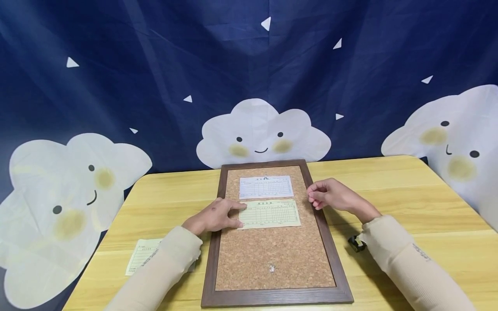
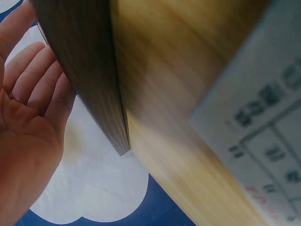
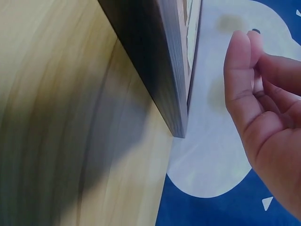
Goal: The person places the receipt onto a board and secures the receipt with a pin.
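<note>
A cork board (image 1: 241, 255) in a dark wood frame lies on the table. On it is a light green printed form (image 1: 269, 214), below a pale blue-white form (image 1: 266, 188) with a small dark pin at its top edge. My left hand (image 1: 216, 214) reaches over the frame's left side, its thumb and index fingertips resting on the green form's left edge. My right hand (image 1: 336, 198) is at the frame's right side, thumb and fingertips pinched together; I cannot tell whether something tiny sits between them. Small clear, shiny pieces (image 1: 272, 268) lie on the lower cork.
More light green forms (image 1: 142, 255) lie on the table left of the board, partly under the left sleeve. A small black-and-yellow object (image 1: 356, 243) sits beside the right sleeve. A dark blue cloud-print curtain (image 1: 249, 56) hangs behind the wood-look table (image 1: 420, 194).
</note>
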The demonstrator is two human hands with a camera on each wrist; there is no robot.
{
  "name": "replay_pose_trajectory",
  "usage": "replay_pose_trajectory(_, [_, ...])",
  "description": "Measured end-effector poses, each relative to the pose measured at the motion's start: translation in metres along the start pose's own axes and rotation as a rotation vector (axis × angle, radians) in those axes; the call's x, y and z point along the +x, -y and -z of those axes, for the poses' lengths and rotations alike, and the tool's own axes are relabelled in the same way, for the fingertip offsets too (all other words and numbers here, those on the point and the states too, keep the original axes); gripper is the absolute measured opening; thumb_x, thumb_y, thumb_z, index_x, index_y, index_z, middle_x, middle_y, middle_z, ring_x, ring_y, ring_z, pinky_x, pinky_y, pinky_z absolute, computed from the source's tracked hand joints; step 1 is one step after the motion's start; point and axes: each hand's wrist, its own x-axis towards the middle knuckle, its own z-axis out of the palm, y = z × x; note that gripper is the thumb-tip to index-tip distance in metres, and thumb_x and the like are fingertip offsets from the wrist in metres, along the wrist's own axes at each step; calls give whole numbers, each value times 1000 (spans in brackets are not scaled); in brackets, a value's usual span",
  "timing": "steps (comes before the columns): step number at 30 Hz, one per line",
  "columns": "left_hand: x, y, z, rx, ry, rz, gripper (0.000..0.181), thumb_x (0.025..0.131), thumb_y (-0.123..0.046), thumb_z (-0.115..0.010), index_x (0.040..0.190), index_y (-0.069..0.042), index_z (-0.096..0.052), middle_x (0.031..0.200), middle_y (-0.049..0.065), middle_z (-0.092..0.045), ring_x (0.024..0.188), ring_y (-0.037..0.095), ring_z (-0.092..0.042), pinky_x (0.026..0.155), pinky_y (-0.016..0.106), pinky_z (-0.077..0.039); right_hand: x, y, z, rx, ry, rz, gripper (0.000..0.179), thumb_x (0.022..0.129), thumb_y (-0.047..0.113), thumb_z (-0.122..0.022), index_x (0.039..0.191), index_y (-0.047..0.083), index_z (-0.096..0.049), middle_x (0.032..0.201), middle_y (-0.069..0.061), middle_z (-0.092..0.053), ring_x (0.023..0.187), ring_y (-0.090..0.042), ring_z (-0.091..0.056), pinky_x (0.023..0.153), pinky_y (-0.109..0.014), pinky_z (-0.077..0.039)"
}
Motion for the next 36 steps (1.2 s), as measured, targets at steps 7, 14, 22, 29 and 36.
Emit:
replay_pose_trajectory(7, [2,0,0,-9,-6,-1,56,87,-19,-80,137,-6,-61,142,13,-56,136,28,-47,110,44,-40,4,2,-1,-10,0,-6,19,101,-3,-50,112,-17,-58,85,-13,-64,73,-14,-61,71,-31,-59])
replay_pose_trajectory(14, [3,1,0,0,-10,-9,56,86,-19,-80,137,-5,-61,141,13,-57,136,29,-47,110,45,-40,8,4,-3,-20,8,4,19,101,-3,-51,110,-17,-60,85,-14,-64,72,-15,-61,70,-31,-59])
replay_pose_trajectory(22, [2,-1,1,-7,-10,-2,56,86,-19,-80,137,-6,-61,141,11,-57,136,27,-47,110,44,-40,15,7,-7,-24,26,27,18,101,-3,-52,109,-16,-61,85,-15,-64,72,-14,-61,68,-31,-59])
replay_pose_trajectory(29, [1,-1,1,-5,2,16,57,87,-20,-80,139,-9,-60,143,10,-56,137,26,-45,111,43,-39,20,9,-12,-20,34,10,19,102,-2,-51,112,-15,-60,86,-17,-64,71,-14,-61,67,-31,-59])
replay_pose_trajectory(36, [-1,-1,0,-2,-2,8,56,87,-20,-80,138,-8,-60,141,9,-57,136,27,-46,110,44,-40,24,12,-16,-16,43,-10,20,101,-2,-50,112,-15,-61,85,-16,-65,70,-14,-60,67,-30,-58])
